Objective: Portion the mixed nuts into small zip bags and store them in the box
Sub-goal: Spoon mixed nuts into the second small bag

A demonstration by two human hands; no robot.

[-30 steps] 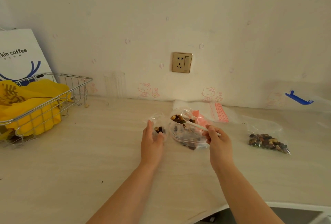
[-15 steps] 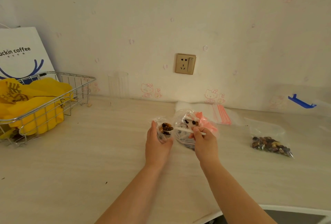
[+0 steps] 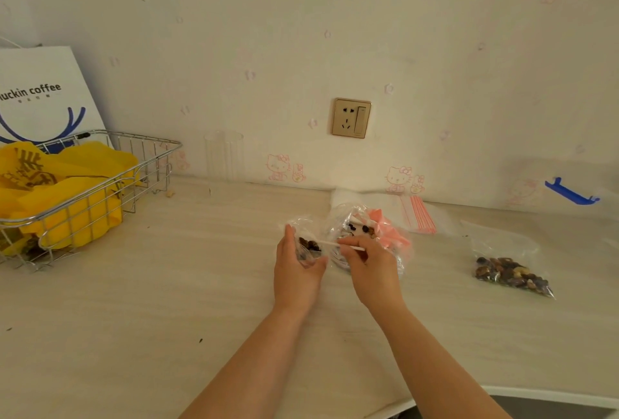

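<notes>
Wire basket point(image 3: 100, 184) far left on table point(image 3: 167, 301), filled bag point(image 3: 509, 273) right

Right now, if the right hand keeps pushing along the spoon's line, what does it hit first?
Probably the small zip bag held by the left hand. The right hand pinches a white spoon pointing left, its tip already at the bag's mouth. Depth is unclear, but nothing shows between them.
</notes>
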